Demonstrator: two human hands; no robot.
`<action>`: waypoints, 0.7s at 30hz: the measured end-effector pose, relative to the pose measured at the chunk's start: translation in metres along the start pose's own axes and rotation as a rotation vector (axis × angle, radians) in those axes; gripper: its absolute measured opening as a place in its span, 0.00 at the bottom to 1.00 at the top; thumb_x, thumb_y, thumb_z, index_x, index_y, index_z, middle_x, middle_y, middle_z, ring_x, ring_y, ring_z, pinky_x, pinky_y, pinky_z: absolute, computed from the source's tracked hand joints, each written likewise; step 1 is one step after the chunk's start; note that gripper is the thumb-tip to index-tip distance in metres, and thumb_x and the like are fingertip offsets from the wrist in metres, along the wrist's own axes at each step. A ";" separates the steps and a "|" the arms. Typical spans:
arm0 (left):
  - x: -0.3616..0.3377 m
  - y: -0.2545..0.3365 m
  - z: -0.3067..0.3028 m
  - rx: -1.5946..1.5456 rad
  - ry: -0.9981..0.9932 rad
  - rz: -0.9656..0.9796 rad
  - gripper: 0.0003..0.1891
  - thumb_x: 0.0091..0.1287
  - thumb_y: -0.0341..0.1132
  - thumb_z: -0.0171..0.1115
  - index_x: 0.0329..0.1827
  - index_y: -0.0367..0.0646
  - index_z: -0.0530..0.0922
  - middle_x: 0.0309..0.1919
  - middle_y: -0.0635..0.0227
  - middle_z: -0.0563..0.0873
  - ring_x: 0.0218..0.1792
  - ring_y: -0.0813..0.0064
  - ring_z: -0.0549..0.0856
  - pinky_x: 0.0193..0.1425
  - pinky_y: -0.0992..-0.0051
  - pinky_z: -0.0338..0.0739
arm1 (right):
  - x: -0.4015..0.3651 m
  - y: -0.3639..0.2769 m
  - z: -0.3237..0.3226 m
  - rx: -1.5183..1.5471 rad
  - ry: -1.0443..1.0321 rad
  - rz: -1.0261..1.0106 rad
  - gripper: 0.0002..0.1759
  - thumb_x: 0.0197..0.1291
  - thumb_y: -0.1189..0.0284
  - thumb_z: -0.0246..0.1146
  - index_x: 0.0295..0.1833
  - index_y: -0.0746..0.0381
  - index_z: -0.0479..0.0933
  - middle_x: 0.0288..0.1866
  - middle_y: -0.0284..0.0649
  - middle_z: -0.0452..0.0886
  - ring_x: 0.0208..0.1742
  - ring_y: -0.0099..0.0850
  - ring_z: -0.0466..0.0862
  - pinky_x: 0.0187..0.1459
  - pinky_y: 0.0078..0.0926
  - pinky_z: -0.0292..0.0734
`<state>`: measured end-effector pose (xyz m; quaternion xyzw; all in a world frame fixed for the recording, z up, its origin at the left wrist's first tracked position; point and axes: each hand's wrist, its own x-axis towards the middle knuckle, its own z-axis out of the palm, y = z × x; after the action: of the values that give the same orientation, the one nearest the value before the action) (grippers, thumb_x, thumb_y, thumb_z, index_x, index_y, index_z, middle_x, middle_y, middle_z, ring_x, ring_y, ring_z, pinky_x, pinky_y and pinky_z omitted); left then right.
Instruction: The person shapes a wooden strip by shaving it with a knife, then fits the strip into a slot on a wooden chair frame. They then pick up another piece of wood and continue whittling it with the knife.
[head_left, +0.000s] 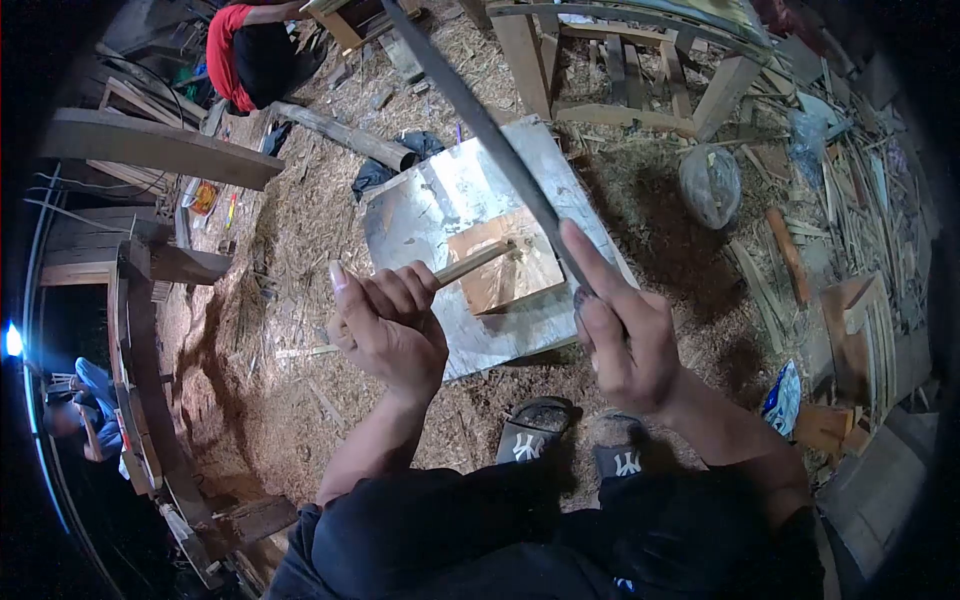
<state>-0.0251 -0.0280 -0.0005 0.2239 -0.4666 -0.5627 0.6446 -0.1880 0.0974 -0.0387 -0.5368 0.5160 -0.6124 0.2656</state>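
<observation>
My left hand is closed round a pale wooden stick, thumb up. The far end of the stick is over a squared wooden block, at a dark rough spot on its top. The block lies on a worn grey board on the ground. A long, dark, machete-like blade is gripped in my right hand, with the index finger stretched along it. The blade slants up and away past the top edge of the view, its near end hidden in my fingers.
Wood shavings cover the ground. A wooden frame stands at the back right, near a clear plastic bag. A round pole lies beyond the board. A person in a red shirt crouches at back left; another person is at far left.
</observation>
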 end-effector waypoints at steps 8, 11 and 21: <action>-0.003 -0.001 -0.004 -0.035 -0.045 0.003 0.28 0.83 0.39 0.37 0.16 0.48 0.55 0.09 0.73 0.54 0.12 0.77 0.53 0.23 0.70 0.58 | -0.007 0.015 0.003 -0.191 -0.288 0.234 0.27 0.77 0.70 0.48 0.79 0.56 0.59 0.21 0.44 0.80 0.14 0.27 0.74 0.21 0.32 0.79; -0.002 0.000 -0.003 -0.008 -0.006 -0.002 0.28 0.83 0.39 0.36 0.16 0.48 0.54 0.09 0.73 0.54 0.12 0.77 0.53 0.23 0.70 0.58 | 0.006 -0.005 -0.003 0.037 -0.219 0.517 0.27 0.77 0.70 0.47 0.79 0.58 0.59 0.33 0.49 0.85 0.20 0.20 0.75 0.23 0.24 0.76; -0.004 0.002 0.000 0.021 -0.039 0.019 0.29 0.84 0.41 0.35 0.16 0.47 0.54 0.10 0.73 0.55 0.12 0.77 0.54 0.23 0.70 0.58 | -0.013 0.019 0.010 -0.365 -0.394 0.299 0.27 0.78 0.66 0.46 0.80 0.53 0.57 0.22 0.37 0.76 0.14 0.23 0.72 0.17 0.24 0.75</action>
<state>-0.0241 -0.0239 -0.0002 0.2150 -0.4871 -0.5560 0.6382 -0.1798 0.0991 -0.0626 -0.6021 0.6293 -0.3479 0.3470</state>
